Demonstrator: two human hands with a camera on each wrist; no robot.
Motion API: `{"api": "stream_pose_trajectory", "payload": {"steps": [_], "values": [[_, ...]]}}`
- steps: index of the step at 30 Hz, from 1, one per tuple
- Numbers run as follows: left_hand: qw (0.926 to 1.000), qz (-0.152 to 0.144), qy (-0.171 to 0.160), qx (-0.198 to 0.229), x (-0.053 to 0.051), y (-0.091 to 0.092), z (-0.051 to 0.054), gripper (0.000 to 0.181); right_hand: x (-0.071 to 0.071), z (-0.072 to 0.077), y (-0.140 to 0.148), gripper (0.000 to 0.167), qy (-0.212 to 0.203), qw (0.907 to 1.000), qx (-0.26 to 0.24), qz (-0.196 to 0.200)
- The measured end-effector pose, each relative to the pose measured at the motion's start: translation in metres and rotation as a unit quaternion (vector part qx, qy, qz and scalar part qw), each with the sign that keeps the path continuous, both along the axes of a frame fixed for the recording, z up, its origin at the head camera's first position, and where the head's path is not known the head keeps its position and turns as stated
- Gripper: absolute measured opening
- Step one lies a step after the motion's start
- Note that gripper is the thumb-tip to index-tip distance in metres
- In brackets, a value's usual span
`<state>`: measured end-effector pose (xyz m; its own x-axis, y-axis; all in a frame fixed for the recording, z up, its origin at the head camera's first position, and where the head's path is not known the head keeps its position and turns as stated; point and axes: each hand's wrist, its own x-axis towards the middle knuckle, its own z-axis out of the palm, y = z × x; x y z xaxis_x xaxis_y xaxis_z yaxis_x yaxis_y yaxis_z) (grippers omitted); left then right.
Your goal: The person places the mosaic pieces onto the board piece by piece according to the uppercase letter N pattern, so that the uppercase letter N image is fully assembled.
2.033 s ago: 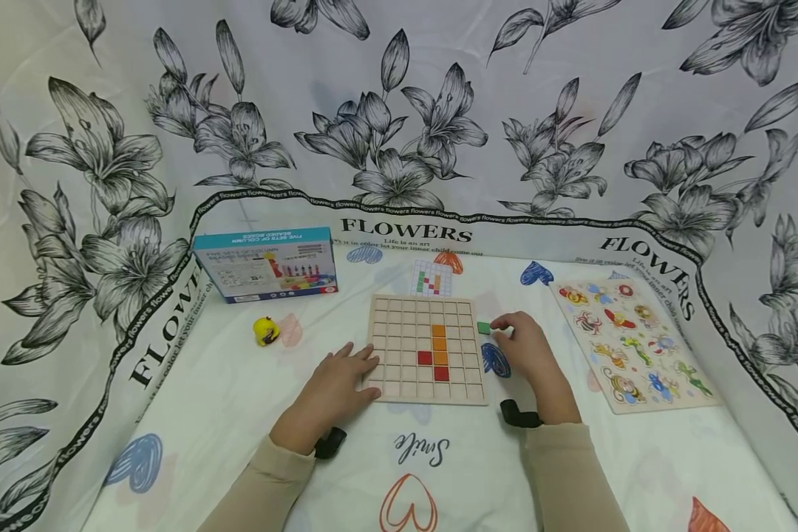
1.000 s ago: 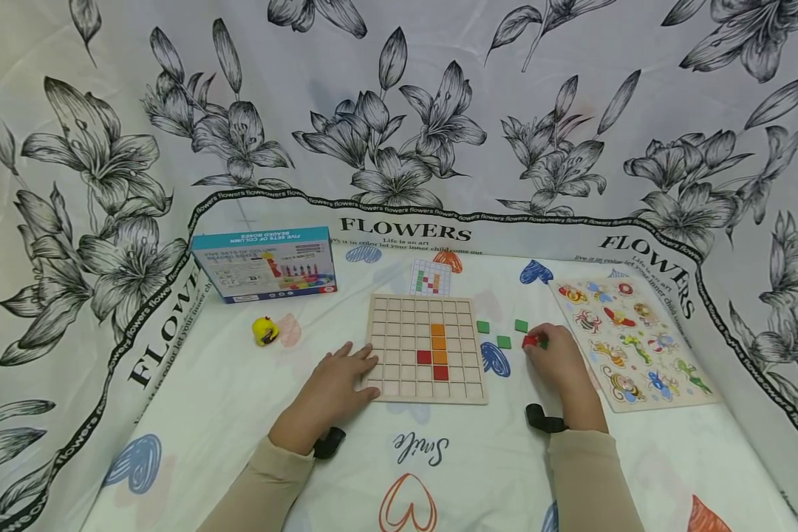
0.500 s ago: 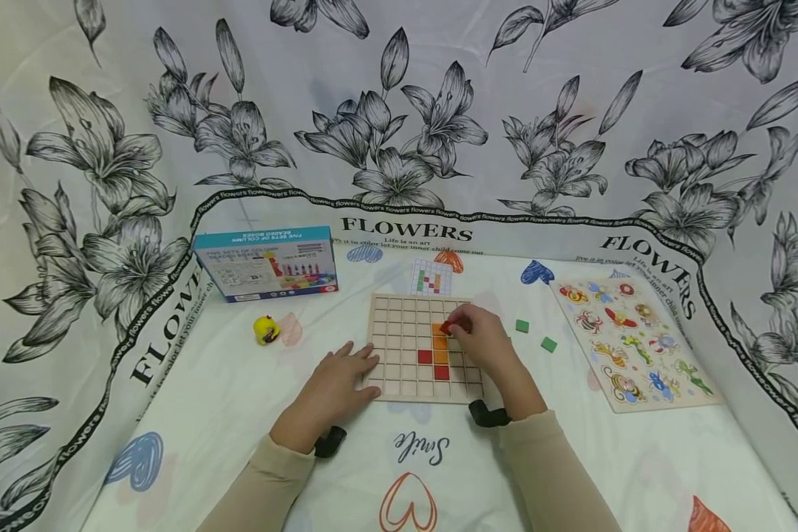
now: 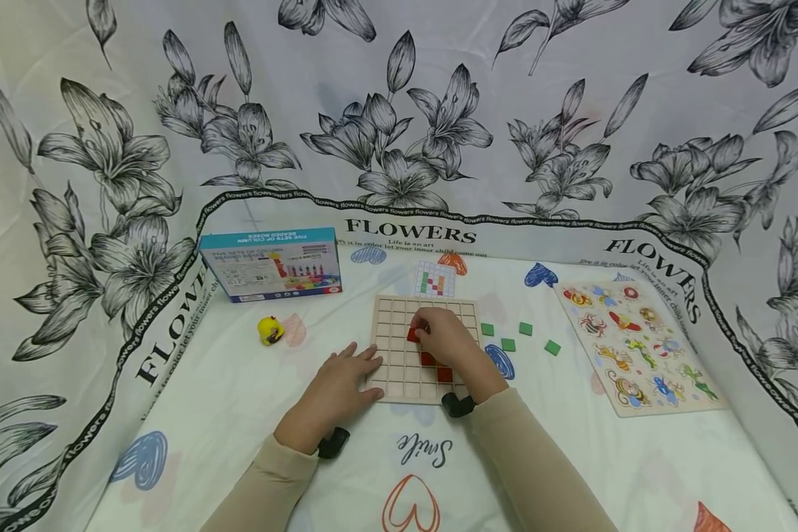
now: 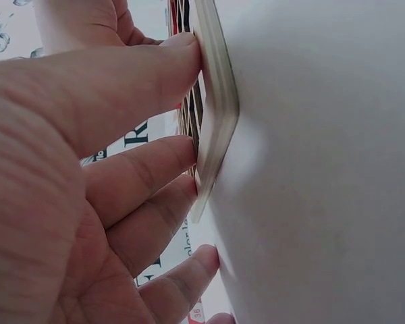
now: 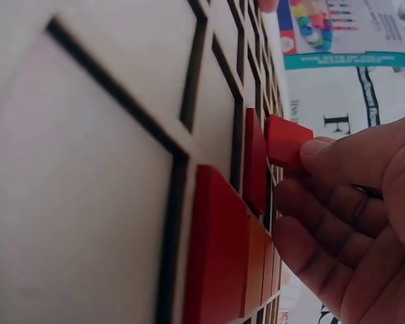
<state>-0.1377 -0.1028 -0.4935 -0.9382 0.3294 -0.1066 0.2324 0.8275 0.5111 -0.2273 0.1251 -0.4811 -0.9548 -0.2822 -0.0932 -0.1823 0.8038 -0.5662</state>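
A wooden grid board lies on the cloth in front of me. My left hand rests at its left edge with fingers spread; in the left wrist view the thumb and fingertips touch the board's rim. Over the board, my right hand pinches a red square tile between thumb and fingers, tilted at the grid surface. Two more red tiles, one of them the nearer tile, sit in cells, beside orange tiles. In the head view the right hand hides the orange ones.
Several green tiles lie right of the board. A pattern card is behind it. A cardboard box and a yellow duck toy stand at left; a picture puzzle board lies at right.
My right hand went from beside the green tile to the right, picked up a red tile and carried it left over the board. My left hand stayed at the board's edge.
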Motion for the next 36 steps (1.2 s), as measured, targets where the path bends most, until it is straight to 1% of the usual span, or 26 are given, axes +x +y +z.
{"api": "stream_pose_trajectory", "payload": {"steps": [4, 11, 15, 21, 27, 30, 33, 36], "values": [[1.0000, 0.003, -0.001, -0.004, 0.000, 0.001, 0.000, 0.062, 0.000, -0.001, 0.001, 0.004, 0.002, 0.9999, 0.009, 0.008], [1.0000, -0.002, 0.001, -0.007, 0.000, 0.001, 0.001, 0.061, 0.006, -0.003, 0.002, 0.005, -0.010, 0.9997, 0.007, 0.022], [1.0000, -0.001, 0.002, -0.008, 0.000, 0.001, 0.002, 0.061, 0.006, -0.004, 0.002, 0.005, -0.001, 0.9997, 0.007, 0.025], [1.0000, -0.003, 0.003, -0.007, 0.000, 0.001, 0.003, 0.061, 0.005, -0.006, 0.001, 0.006, 0.017, 0.9985, 0.029, 0.042], [0.9999, -0.002, 0.006, -0.007, -0.001, 0.000, 0.004, 0.061, 0.004, -0.008, 0.000, 0.007, 0.020, 0.9983, 0.030, 0.045], [1.0000, 0.001, 0.003, -0.007, 0.000, 0.000, 0.004, 0.061, 0.004, -0.008, 0.004, 0.008, 0.021, 0.9988, 0.015, 0.041], [1.0000, 0.004, -0.005, -0.007, 0.000, 0.001, 0.002, 0.061, 0.009, -0.007, 0.020, 0.013, 0.039, 0.9986, -0.028, 0.021], [0.9999, 0.002, -0.009, -0.009, 0.000, 0.003, 0.000, 0.062, 0.017, -0.004, 0.048, 0.018, 0.066, 0.9943, -0.077, -0.030]]}}
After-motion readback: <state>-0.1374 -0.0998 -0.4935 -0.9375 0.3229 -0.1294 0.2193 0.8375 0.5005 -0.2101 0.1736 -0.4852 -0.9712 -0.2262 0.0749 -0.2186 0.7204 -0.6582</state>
